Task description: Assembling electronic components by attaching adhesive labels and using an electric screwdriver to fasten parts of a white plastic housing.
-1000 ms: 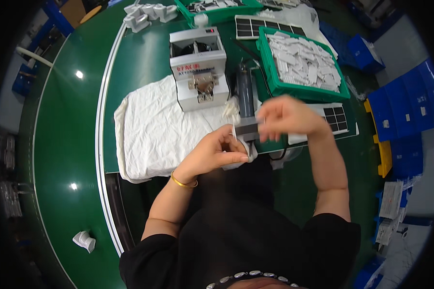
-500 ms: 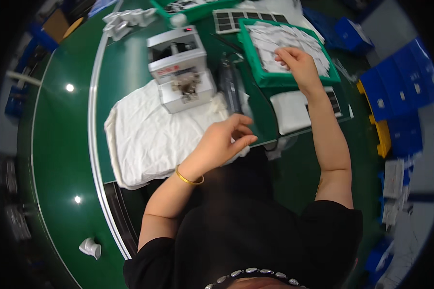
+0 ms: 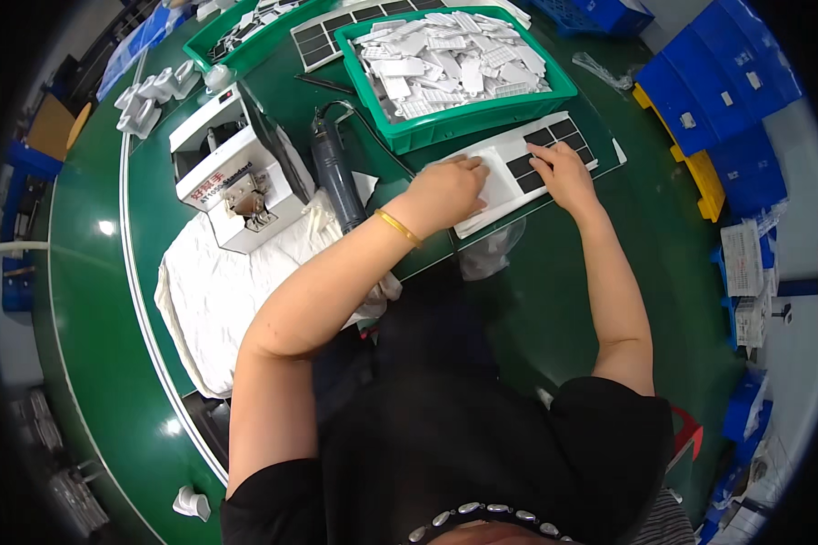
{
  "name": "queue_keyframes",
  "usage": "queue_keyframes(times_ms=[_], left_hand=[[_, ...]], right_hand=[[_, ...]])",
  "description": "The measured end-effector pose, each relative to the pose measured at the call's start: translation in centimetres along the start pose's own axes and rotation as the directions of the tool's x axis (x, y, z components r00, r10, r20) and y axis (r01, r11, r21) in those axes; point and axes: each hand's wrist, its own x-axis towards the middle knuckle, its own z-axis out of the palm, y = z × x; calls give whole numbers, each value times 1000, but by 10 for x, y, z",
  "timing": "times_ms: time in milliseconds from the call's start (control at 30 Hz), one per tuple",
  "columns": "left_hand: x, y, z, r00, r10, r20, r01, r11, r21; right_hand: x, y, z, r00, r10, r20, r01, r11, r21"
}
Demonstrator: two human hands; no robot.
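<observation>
Right grip [image 3: 568,179] at sheet [image 3: 522,170], machine [image 3: 233,174] lettered

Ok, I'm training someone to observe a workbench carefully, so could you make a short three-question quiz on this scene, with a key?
1. Multiple choice: the fingers of the right hand are at
a) the white cloth
b) a sheet with black patches
c) the dark cylindrical tool

2. True or false: the larger green bin is heaped with white pieces.

3. Fill in: the gold bracelet is on the person's ____ wrist.

Key: 1. b; 2. true; 3. left.
</observation>
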Motion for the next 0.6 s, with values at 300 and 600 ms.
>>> queue_keyframes(times_ms=[300,600], left_hand=[[-4,-12,14,998,-45,-39,46,998,42],[-5,-10,14,996,-84,-9,84,994,70]], right_hand=[[8,8,-10,995,-69,69,43,947,320],[18,15,-9,998,-19,57,8,981,196]])
